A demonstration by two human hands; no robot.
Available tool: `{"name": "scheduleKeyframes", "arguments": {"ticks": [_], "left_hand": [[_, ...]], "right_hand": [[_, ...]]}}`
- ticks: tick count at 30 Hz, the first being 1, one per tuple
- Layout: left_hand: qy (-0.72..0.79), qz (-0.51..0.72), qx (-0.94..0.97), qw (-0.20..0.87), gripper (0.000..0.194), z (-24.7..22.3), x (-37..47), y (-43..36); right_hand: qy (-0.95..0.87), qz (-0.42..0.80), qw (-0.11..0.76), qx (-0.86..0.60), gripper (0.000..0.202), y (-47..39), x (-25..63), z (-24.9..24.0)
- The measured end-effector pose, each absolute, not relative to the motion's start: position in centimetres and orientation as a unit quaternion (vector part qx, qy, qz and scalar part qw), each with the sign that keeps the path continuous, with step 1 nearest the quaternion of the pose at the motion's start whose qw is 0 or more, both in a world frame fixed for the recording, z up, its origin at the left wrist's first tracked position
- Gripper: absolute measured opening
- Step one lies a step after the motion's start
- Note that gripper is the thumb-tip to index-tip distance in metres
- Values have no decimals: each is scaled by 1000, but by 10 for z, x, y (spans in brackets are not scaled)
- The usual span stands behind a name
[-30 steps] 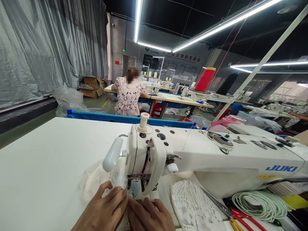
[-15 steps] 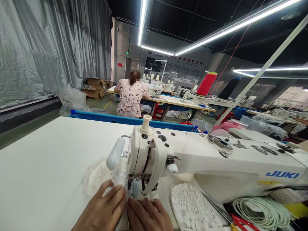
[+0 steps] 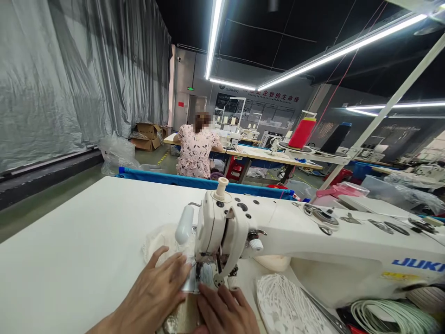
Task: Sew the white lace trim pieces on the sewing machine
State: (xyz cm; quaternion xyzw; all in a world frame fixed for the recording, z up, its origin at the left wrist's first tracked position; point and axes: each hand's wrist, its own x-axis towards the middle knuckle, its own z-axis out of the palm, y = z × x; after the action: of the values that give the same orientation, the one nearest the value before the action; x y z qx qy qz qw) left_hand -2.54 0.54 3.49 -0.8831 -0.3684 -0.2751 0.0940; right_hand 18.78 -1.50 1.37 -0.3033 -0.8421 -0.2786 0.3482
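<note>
lace [image 3: 163, 237] meets left hand [image 3: 158, 285], right hand [image 3: 227, 311] beside, at one sewing machine [image 3: 288, 232]; both grips untellable.

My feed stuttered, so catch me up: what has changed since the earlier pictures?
The camera view has turned. The left hand has eased slightly left, opening a gap from the right hand. Whether either let go is unclear. The right hand stays in front of the presser foot; white fabric still lies left of the sewing machine.

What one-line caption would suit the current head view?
Two hands work lace fabric beside the needle of a white JUKI sewing machine.
</note>
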Motion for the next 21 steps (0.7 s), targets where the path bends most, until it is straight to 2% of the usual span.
{"name": "scheduleKeyframes", "arguments": {"ticks": [3,6,9,12,14,16,18,21], "left_hand": [[-388,-269,-880,47,32,42,-60,11],[-404,-249,-880,21,15,47,-87,1],[-408,-253,-877,-4,25,49,-89,-27],[-424,-261,-864,-73,21,53,-84,-64],[-464,-258,-832,-159,16,58,-85,-90],[-505,-260,-776,-274,13,64,-88,-116],[-504,-275,-708,-411,7,67,-86,-142],[-423,-332,-616,-576,39,65,-71,-179]], "right_hand": [[-848,-269,350,-293,49,-16,186,19],[-865,-216,349,-289,56,-16,165,28],[-879,-162,370,-252,67,-18,129,35],[-906,-83,351,-219,41,-30,104,41],[-926,42,294,-234,22,-47,106,49],[-902,233,235,-279,13,-69,122,59],[-824,437,162,-322,18,-92,145,69],[-728,609,87,-303,29,-125,176,75]]}}
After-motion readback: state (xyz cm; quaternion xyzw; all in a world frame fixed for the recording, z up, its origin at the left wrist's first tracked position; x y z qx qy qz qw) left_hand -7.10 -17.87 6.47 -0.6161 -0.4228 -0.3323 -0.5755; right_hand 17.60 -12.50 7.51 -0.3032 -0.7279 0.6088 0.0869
